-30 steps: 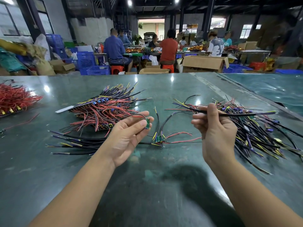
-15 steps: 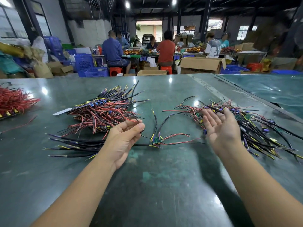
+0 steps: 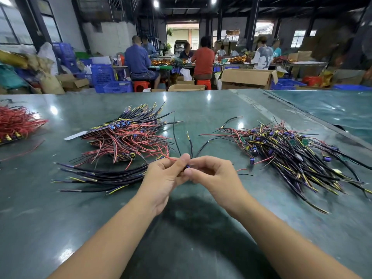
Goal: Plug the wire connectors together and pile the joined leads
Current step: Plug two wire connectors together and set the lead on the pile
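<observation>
Connectors (image 3: 187,167) are pinched between the fingertips of both hands at the middle of the bench (image 3: 201,228), just above its green surface; they are mostly hidden by the fingers, and whether they are fully mated cannot be told. The left hand (image 3: 167,178) is curled round a red lead (image 3: 171,158), and the right hand (image 3: 211,174) is curled on the other end. Black leads (image 3: 191,146) rise from the grip. A fan of black leads (image 3: 96,176) is laid to the left, touching the left hand. Behind it a red-and-black pile (image 3: 128,137) is stacked. A loose heap (image 3: 291,154) is spread to the right, and red wires (image 3: 18,121) are seen at the far left edge.
</observation>
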`<state>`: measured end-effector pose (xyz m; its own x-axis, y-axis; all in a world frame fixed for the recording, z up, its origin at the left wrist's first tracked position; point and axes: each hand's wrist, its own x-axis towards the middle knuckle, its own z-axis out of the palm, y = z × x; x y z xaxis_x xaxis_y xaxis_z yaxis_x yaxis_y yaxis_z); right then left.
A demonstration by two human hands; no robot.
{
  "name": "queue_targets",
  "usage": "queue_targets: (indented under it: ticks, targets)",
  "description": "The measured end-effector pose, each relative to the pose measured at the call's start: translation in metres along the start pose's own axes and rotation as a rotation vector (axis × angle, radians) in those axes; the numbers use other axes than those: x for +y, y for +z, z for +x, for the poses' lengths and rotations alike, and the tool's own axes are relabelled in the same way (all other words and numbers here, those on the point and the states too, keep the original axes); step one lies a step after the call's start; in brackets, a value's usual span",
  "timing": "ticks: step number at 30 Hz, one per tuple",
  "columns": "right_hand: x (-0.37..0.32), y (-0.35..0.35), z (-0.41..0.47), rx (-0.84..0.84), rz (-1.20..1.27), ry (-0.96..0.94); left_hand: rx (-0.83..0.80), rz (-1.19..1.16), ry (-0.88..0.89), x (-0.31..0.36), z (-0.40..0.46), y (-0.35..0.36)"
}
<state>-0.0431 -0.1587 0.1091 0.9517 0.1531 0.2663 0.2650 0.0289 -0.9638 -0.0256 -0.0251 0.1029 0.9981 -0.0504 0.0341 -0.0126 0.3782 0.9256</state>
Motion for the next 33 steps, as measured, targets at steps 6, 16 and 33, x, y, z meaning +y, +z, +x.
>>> queue_targets:
  ticks: [6, 16, 33]
  targets:
    - [-0.002, -0.001, -0.002, 0.014, 0.061, 0.075, 0.097, 0.226, 0.093, -0.002, 0.004, -0.005]
    - [-0.005, -0.017, -0.002, -0.180, 0.040, 0.157, 0.391, -0.252, 0.113, 0.033, 0.020, -0.032]
    - [-0.012, -0.089, 0.029, 0.662, 0.074, -0.051, 0.272, -0.360, 0.074, 0.029, 0.023, -0.039]
